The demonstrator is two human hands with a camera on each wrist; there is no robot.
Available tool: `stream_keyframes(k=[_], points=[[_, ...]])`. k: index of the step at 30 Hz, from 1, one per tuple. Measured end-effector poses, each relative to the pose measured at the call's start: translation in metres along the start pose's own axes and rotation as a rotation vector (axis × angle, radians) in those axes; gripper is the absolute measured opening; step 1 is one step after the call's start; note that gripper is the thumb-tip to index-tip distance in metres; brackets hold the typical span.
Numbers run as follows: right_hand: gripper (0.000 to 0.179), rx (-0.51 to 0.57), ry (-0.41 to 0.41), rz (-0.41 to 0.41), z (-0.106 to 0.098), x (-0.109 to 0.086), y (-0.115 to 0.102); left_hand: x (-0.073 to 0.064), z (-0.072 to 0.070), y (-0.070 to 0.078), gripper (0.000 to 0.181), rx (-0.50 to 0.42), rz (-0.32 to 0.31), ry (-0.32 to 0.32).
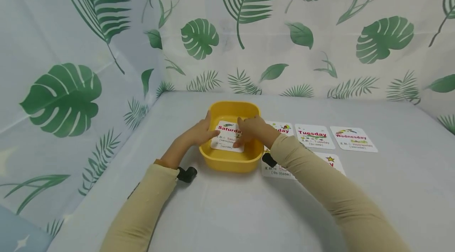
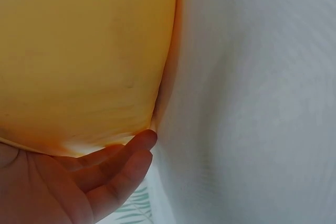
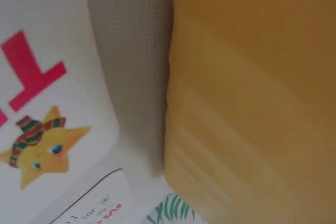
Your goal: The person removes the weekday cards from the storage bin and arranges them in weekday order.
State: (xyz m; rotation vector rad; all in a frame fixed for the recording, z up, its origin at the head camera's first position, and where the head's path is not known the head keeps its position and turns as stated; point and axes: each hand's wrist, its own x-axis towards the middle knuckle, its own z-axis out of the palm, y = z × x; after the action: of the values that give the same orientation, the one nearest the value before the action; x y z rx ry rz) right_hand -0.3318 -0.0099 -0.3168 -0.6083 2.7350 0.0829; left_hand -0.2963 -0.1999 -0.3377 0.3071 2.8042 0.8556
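Grey tabletop [image 1: 227, 212]; right fingers [image 1: 243, 139] touching Saturday card [image 1: 226, 138].

A white "Saturday" card [image 1: 223, 135] faces me, red lettering readable, inside a yellow bin [image 1: 231, 166]. The bin stands upright.

Yellow basin [image 1: 231, 166], white Saturday card [image 1: 223, 143] (red lettering [image 1: 225, 128])

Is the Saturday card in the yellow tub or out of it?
In: the rim of the yellow tub surrounds the Saturday card, the right hand partly covering it.
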Motion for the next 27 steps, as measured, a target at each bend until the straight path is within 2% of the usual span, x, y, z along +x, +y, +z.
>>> stream_keyframes(k=[2, 5, 9, 11, 14, 17, 22, 27], points=[[0.106, 0.041, -0.004, 0.041, 0.003, 0.001, 0.000, 0.000, 0.000, 0.001, 0.085, 0.004, 0.006, 0.003], [0.107, 0.084, -0.001, 0.055, 0.003, 0.002, -0.001, -0.002, 0.000, 0.002, 0.084, 0.015, 0.001, 0.009], [0.106, 0.004, -0.006, -0.020, 0.002, 0.003, -0.002, -0.004, 0.000, 0.001, 0.086, 0.014, -0.005, -0.003], [0.106, 0.004, 0.015, -0.047, 0.003, 0.003, -0.001, -0.003, 0.000, 0.001, 0.086, 0.009, 0.003, -0.007], [0.104, 0.057, 0.100, -0.074, 0.005, 0.004, 0.002, -0.002, 0.000, 0.001, 0.085, 0.011, 0.025, -0.005], [0.099, 0.162, 0.207, -0.104, 0.006, 0.003, 0.006, -0.001, -0.001, 0.001, 0.085, 0.010, 0.047, 0.003], [0.088, 0.335, 0.361, -0.181, 0.006, 0.003, 0.015, -0.001, -0.001, 0.002, 0.085, -0.011, 0.036, 0.004], [0.081, 0.380, 0.390, -0.225, 0.007, 0.004, 0.022, -0.002, -0.001, 0.003, 0.084, -0.004, 0.006, -0.006]])
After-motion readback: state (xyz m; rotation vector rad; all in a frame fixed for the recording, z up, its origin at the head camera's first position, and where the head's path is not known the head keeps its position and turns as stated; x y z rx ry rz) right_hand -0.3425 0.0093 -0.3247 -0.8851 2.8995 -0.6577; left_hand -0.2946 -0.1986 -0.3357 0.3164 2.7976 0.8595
